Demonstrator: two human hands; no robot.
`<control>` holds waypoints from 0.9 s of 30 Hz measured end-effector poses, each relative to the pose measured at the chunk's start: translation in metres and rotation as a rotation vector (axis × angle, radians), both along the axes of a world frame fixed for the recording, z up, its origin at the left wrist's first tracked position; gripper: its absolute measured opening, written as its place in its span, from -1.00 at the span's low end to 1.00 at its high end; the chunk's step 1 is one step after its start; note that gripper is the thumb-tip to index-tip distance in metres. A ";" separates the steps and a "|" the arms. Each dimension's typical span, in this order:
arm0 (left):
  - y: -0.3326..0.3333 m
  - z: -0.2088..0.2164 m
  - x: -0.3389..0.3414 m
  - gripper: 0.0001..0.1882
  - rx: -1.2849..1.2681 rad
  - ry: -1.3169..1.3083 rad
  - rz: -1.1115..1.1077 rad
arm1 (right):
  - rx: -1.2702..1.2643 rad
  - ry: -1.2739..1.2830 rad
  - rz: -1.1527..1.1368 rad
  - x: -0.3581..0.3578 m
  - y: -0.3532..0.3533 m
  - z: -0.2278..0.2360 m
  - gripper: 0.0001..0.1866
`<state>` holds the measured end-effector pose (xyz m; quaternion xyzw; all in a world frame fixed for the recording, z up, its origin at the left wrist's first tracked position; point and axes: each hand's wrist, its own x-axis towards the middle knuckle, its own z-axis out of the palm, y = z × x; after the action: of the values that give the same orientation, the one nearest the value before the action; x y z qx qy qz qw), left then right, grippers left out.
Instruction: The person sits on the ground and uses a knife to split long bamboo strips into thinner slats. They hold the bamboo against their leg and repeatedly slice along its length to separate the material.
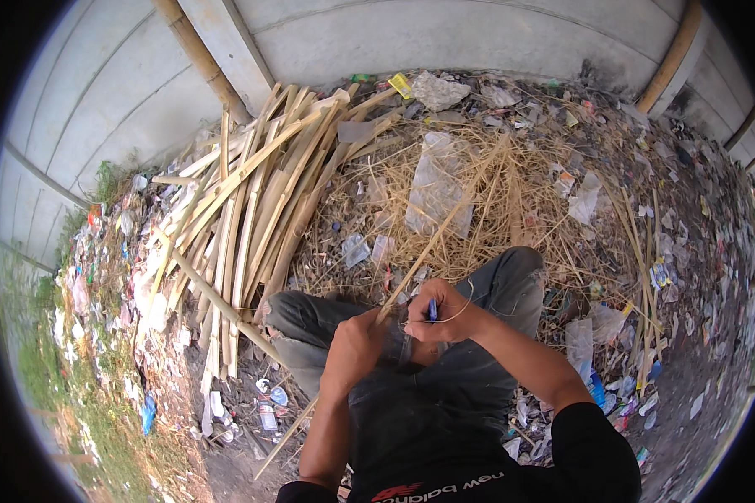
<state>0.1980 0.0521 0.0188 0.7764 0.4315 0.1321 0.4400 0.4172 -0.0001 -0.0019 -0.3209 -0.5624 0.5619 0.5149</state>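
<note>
My left hand [354, 350] is closed around a long, thin bamboo strip [424, 261] in front of my lap. The strip slants from beside my left forearm up and away to the right, over the straw-like shavings. Close by on the right, my right hand [451, 313] is closed on a small blue-handled tool [433, 310], mostly hidden by the fingers. Its working end cannot be made out. A thin curled shaving [470, 295] arcs beside the right knuckles. Both hands are between my bent knees, in dark trousers [503, 289].
A large heap of split bamboo strips [252, 210] lies at the left. Shavings [478, 210] and a plastic sheet [436, 184] cover the ground ahead. Several thin strips [643, 285] lie at the right amid litter. A concrete wall [461, 42] and a stone [439, 90] stand beyond.
</note>
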 end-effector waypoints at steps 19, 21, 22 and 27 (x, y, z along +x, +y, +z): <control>0.001 0.030 0.005 -0.42 0.009 0.032 0.050 | -0.012 -0.732 -0.249 -0.022 -0.020 0.017 -0.53; 0.001 0.021 0.002 -0.43 0.067 -0.055 0.039 | -0.067 -0.709 -0.208 -0.019 -0.015 0.017 -0.49; 0.001 0.017 0.001 -0.43 0.096 -0.098 0.033 | -0.094 -0.698 -0.187 -0.018 -0.013 0.017 -0.47; 0.001 0.018 0.000 -0.45 -0.006 -0.190 0.037 | -0.095 -0.669 -0.157 -0.014 -0.011 0.021 -0.44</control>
<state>0.1976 0.0536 0.0367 0.7511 0.4025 0.2117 0.4786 0.4032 -0.0108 0.0194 -0.5534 -0.6466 0.4098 0.3282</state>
